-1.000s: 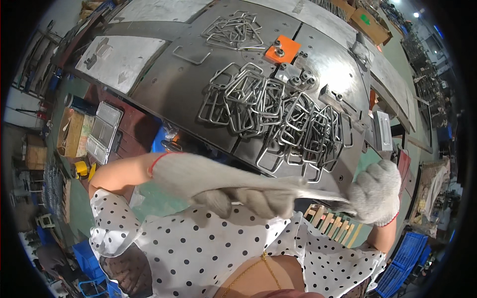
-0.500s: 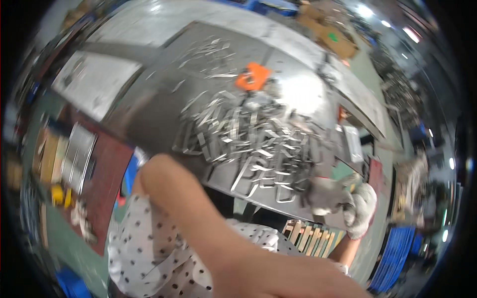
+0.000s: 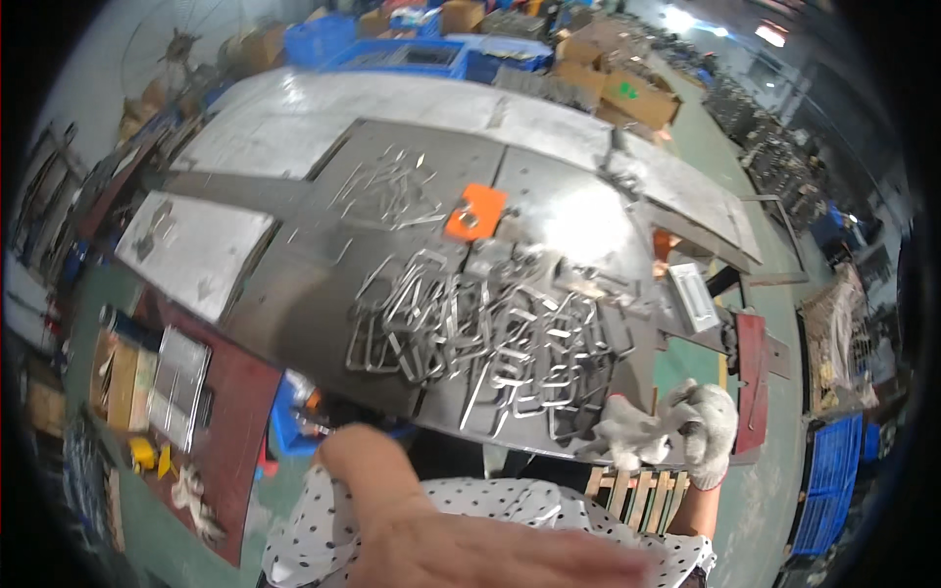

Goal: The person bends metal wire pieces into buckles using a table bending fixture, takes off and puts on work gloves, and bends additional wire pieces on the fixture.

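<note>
My left hand point(image 3: 490, 551) is bare and close to the camera at the lower edge, its fingers stretched out to the right and partly cut off. Nothing shows in it. My right hand point(image 3: 708, 431) wears a white knit glove and is closed on another white glove point(image 3: 629, 433), which hangs over the table's near right corner. Left of that glove, a pile of bent metal brackets point(image 3: 490, 338) covers the near middle of the grey metal table point(image 3: 294, 333). Smaller metal strips point(image 3: 392, 191) lie farther back, near an orange plate point(image 3: 475, 212) with a small metal part on it.
A white tray-like piece point(image 3: 694, 296) lies at the table's right side. A dark red board point(image 3: 211, 431) holding boxes stands at the left. A wooden slatted pallet point(image 3: 642, 500) is below the near edge. Blue crates point(image 3: 397, 57) and cardboard boxes point(image 3: 637, 96) stand at the back.
The view has tilted up, showing more of the background. My left forearm has dropped lower in the picture. My right hand stays at the right corner with the white glove.
</note>
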### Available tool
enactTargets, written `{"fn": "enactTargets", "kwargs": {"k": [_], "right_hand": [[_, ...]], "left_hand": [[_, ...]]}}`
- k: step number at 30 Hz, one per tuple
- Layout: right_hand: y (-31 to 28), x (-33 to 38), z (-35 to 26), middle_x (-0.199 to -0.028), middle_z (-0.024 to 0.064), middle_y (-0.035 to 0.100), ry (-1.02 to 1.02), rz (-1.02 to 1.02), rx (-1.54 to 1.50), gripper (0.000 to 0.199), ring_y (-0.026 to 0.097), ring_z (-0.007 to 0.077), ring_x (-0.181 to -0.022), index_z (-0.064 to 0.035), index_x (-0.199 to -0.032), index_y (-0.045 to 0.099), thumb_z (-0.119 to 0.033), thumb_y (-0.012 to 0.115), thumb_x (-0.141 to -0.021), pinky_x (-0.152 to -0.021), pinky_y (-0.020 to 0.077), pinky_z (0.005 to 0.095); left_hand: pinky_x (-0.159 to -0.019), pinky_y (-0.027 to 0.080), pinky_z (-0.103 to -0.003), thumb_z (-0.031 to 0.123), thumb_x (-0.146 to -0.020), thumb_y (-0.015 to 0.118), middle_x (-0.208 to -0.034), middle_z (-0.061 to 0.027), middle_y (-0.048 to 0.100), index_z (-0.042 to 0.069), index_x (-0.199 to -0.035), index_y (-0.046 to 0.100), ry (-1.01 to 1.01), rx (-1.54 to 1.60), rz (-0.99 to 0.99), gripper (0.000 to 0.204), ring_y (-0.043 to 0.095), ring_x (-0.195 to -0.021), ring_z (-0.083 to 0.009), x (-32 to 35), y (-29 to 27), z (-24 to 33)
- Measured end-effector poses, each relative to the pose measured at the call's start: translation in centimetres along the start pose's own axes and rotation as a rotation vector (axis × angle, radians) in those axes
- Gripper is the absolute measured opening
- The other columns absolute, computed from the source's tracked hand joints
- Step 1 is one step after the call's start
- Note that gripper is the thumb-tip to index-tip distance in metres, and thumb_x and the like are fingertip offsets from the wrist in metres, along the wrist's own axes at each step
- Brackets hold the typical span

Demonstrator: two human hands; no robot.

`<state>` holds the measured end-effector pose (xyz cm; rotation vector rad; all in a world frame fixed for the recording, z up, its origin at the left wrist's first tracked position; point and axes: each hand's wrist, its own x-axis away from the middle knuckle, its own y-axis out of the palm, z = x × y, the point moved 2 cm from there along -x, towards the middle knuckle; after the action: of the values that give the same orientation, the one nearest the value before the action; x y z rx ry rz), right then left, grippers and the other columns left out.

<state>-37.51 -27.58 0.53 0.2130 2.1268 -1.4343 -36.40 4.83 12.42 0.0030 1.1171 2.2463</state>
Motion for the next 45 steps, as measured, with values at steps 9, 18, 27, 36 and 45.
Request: {"fn": "enactTargets", "kwargs": {"k": [9,18,27,36,45], "right_hand": [[0.7,0.8,-2.2,-0.076,0.0132,0.059,-0.048,-0.098,0.043,0.028,0.060,0.0372,-0.072,-0.0085,-0.072,0.064,-0.034,0.061,-0.085,-0.067,0.0459,0.0472],[1.4,-0.5,-2.0,-0.072,0.0068,0.058,-0.114,-0.106,-0.013,0.026,0.059,0.0338,-0.068,-0.0146,-0.075,0.069,-0.041,0.071,-0.072,-0.065,0.0455,0.0455],[1.5,1.0,-1.0,-0.075,0.0062,0.060,-0.082,-0.120,-0.057,0.031,0.061,0.0345,-0.070,-0.0149,-0.081,0.071,-0.042,0.074,-0.067,-0.068,0.0473,0.0469],[2.8,1.0,-1.1,-0.070,0.0086,0.057,-0.065,-0.016,-0.041,0.016,0.057,0.0344,-0.063,-0.0119,-0.073,0.063,-0.025,0.069,-0.081,-0.061,0.0427,0.0452],[3.2,0.6,-1.9,-0.081,0.0114,0.067,-0.003,-0.336,0.099,0.022,0.064,0.0342,-0.077,-0.0116,-0.074,0.068,-0.034,0.066,-0.074,-0.071,0.0477,0.0445]], "left_hand": [[-0.101,0.055,-0.046,0.040,-0.111,0.043,-0.125,-0.0237,0.061,-0.005,-0.142,0.049,0.795,0.264,0.226,0.055,0.062,-0.123,-0.0318,-1.4,-3.1,-0.2],[-0.108,0.050,-0.042,0.030,-0.112,0.039,-0.142,-0.0197,0.053,0.000,-0.151,0.043,1.196,0.211,-0.285,0.049,0.056,-0.133,-0.0271,2.4,-5.8,0.1],[-0.116,0.044,-0.038,0.019,-0.113,0.034,-0.160,-0.0157,0.045,0.005,-0.161,0.037,1.635,0.041,-0.728,0.050,0.050,-0.143,-0.0224,3.4,-6.7,-0.9],[-0.103,0.053,-0.051,0.022,-0.109,0.051,-0.126,-0.0079,0.072,0.003,-0.130,0.064,0.675,0.084,-0.784,0.032,0.071,-0.116,-0.0336,1.7,-18.1,1.8],[-0.103,0.053,-0.051,0.018,-0.110,0.045,-0.133,-0.0051,0.066,0.007,-0.132,0.061,0.683,-0.186,-0.425,0.029,0.066,-0.120,-0.0295,1.6,-12.3,4.2]]}}
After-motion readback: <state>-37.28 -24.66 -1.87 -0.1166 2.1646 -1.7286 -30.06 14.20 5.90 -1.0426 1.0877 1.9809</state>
